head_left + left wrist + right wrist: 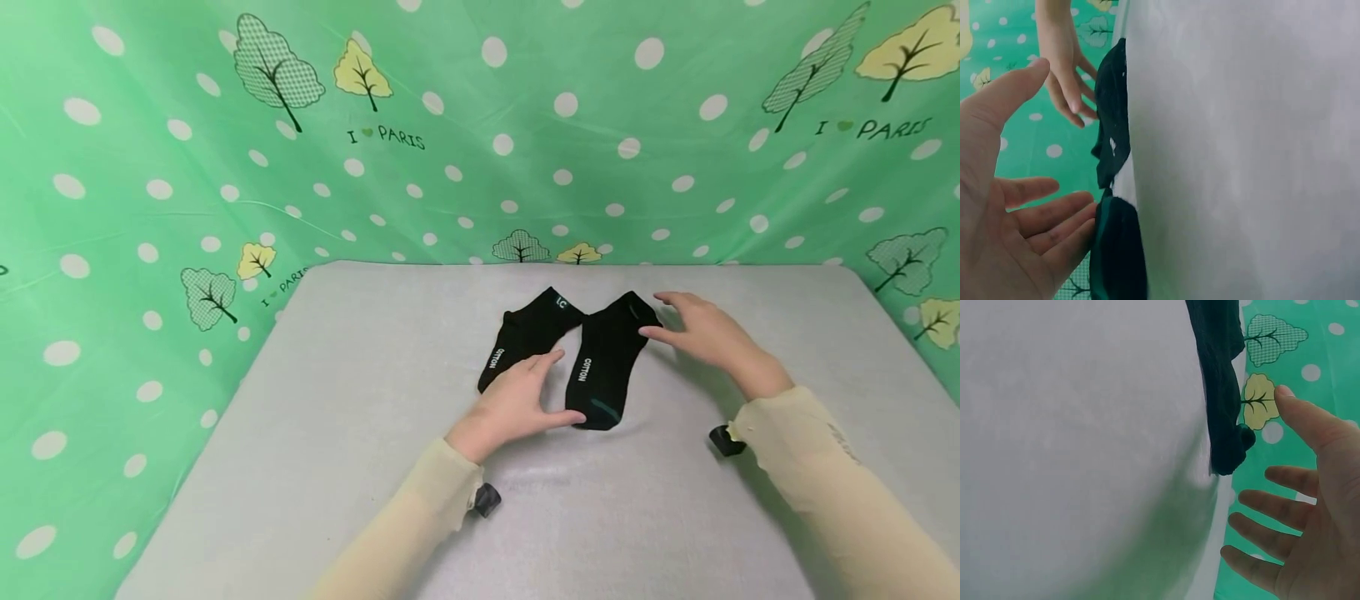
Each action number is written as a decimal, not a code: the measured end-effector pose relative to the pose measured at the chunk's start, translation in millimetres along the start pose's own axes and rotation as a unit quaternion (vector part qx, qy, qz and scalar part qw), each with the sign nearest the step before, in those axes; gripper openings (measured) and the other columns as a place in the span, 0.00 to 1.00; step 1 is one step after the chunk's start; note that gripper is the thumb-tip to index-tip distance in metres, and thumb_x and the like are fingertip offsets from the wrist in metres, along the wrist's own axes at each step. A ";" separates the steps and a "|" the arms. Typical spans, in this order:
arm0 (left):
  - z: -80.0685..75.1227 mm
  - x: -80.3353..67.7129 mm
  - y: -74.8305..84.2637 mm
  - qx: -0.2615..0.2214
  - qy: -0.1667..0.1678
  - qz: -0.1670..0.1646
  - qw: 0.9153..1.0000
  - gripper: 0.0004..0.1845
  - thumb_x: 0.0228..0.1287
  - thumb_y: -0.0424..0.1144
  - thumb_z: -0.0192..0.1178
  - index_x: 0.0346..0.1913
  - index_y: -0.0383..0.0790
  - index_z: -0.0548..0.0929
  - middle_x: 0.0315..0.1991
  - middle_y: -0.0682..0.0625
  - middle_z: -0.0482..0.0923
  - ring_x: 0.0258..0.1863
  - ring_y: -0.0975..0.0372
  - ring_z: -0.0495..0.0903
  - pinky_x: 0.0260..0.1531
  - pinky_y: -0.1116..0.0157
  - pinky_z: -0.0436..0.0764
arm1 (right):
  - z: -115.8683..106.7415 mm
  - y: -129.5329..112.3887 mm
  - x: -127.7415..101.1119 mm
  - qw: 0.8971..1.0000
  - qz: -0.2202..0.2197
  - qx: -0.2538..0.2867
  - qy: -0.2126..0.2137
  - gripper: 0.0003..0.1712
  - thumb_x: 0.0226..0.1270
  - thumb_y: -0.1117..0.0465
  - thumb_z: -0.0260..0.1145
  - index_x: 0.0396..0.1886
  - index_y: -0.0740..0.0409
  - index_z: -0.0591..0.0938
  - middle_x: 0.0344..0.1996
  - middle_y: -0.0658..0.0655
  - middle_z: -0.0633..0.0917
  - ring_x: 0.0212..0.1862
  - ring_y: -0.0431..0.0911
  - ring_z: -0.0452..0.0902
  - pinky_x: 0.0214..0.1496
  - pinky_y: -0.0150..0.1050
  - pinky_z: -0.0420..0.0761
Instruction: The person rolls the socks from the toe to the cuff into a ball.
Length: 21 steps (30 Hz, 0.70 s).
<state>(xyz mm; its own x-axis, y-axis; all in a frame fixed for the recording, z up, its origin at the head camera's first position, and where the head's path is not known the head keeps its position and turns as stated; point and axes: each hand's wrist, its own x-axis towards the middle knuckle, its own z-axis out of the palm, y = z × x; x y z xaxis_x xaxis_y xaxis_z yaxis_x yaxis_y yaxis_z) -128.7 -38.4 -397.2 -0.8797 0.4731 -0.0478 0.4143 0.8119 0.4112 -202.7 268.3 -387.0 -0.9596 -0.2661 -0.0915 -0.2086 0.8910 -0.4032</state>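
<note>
Two black ankle socks lie flat side by side on the table, the left sock [528, 329] and the right sock [611, 350], both with white "COTTON" lettering. Their cuffs meet or nearly meet at the far end. My left hand [510, 404] is over the toe part of the left sock, fingers extended, its thumb by the right sock's toe; whether it touches cannot be told. Beside the right sock's cuff is my right hand [708, 333], thumb and fingers spread apart. In the right wrist view, that hand [1297, 506] has a gap between it and the dark sock [1219, 406].
A light grey cloth covers the table [337, 400]. Behind and at the sides hangs a green curtain [450, 108] with white dots and printed trees. Small black devices, one [487, 500] on the left wrist and another [726, 440] on the right, stick out from the sleeves.
</note>
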 end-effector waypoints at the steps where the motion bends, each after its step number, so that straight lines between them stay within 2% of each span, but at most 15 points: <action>1: 1.1 0.1 0.7 -0.003 -0.001 -0.002 1.000 0.51 0.53 0.70 0.65 0.75 0.48 0.63 0.71 0.49 0.71 0.70 0.58 0.71 0.68 0.59 0.73 | 0.4 -0.4 1.0 1.000 0.000 -0.001 -0.002 0.50 0.70 0.34 0.59 0.75 0.68 0.61 0.72 0.74 0.63 0.73 0.70 0.55 0.72 0.68 0.57; 4: 3.6 0.0 2.5 -0.012 0.004 -0.004 1.000 0.49 0.54 0.69 0.66 0.74 0.47 0.65 0.70 0.50 0.72 0.69 0.59 0.73 0.67 0.61 0.74 | 1.8 -1.6 3.6 1.000 0.001 -0.002 -0.005 0.50 0.70 0.35 0.58 0.74 0.70 0.61 0.72 0.75 0.64 0.73 0.70 0.56 0.73 0.68 0.58; 9: 9.0 0.6 3.5 -0.046 0.011 -0.009 0.999 0.45 0.53 0.65 0.70 0.70 0.45 0.70 0.58 0.51 0.82 0.57 0.63 0.82 0.57 0.65 0.80 | 5.8 -2.7 8.9 1.000 0.007 0.000 0.001 0.48 0.71 0.38 0.60 0.72 0.73 0.62 0.69 0.76 0.66 0.71 0.71 0.59 0.72 0.66 0.60; 12: 11.1 1.3 4.4 -0.086 0.011 -0.027 0.996 0.41 0.54 0.60 0.72 0.68 0.45 0.72 0.55 0.53 0.85 0.50 0.66 0.85 0.51 0.68 0.82 | 8.2 -4.0 12.6 1.000 0.013 0.007 0.004 0.47 0.72 0.41 0.60 0.72 0.74 0.62 0.69 0.77 0.67 0.71 0.71 0.59 0.72 0.66 0.60; 16: 12.8 2.2 5.9 -0.153 0.017 -0.061 0.986 0.35 0.56 0.53 0.73 0.64 0.43 0.75 0.52 0.53 0.87 0.41 0.69 0.87 0.45 0.72 0.82 | 10.7 -6.7 17.3 1.000 0.018 0.019 0.008 0.45 0.72 0.44 0.61 0.72 0.75 0.62 0.66 0.78 0.70 0.69 0.71 0.64 0.71 0.65 0.64; 21: 16.0 3.8 7.5 -0.213 0.031 -0.081 0.973 0.29 0.56 0.45 0.74 0.59 0.40 0.79 0.46 0.52 0.89 0.35 0.69 0.88 0.42 0.73 0.82 | 13.6 -8.1 22.0 0.999 0.030 0.035 0.010 0.43 0.73 0.48 0.61 0.72 0.76 0.61 0.62 0.78 0.73 0.64 0.70 0.70 0.66 0.65 0.69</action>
<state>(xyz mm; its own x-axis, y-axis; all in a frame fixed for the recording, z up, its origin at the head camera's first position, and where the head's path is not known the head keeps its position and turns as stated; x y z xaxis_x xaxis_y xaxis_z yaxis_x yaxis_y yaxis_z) -125.2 -25.0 -408.9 -0.9435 0.3179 -0.0933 0.1466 0.6531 0.7429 -219.6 250.2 -398.2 -0.9736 -0.2053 -0.0999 -0.1378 0.8773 -0.4597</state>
